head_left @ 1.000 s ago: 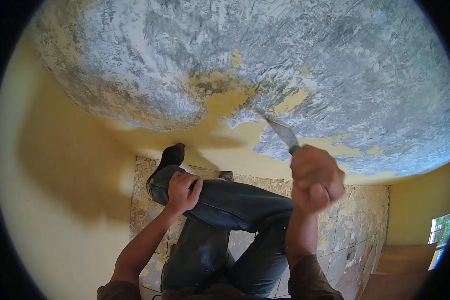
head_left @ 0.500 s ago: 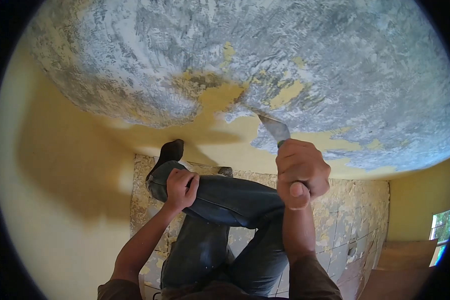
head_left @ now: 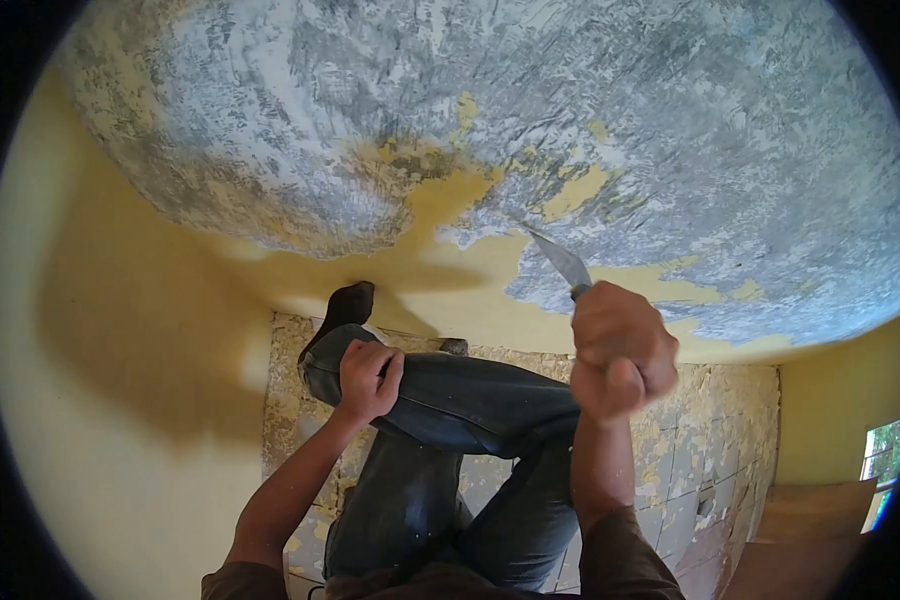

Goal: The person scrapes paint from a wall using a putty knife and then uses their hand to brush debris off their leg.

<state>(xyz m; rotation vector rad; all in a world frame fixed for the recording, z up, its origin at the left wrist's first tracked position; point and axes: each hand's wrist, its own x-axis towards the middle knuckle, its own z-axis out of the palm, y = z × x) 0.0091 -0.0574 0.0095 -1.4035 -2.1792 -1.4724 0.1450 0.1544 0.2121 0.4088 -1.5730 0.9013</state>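
Observation:
A putty knife (head_left: pixel 563 261) is in my right hand (head_left: pixel 625 352), fingers wrapped round its handle and the blade pointing up and left. Its tip overlaps the scraped grey-white wall (head_left: pixel 690 150), just right of a strip of yellow paint (head_left: pixel 455 197). The handle is mostly hidden in my fist. My left hand (head_left: pixel 370 382) lies on the knee of my dark jeans (head_left: pixel 470 395), its fingers curled over the knee.
Yellow wall (head_left: pixel 135 350) rises on the left. Tiles strewn with paint flakes (head_left: pixel 705 430) make up the floor. My dark-socked foot (head_left: pixel 350 305) is by the wall's base. Brown boards (head_left: pixel 810 515) and a window (head_left: pixel 885 455) appear at the lower right.
My right hand and the putty knife have shifted a little right and down, with the hand slightly blurred. My left hand stays on the knee. The whole view has shifted slightly.

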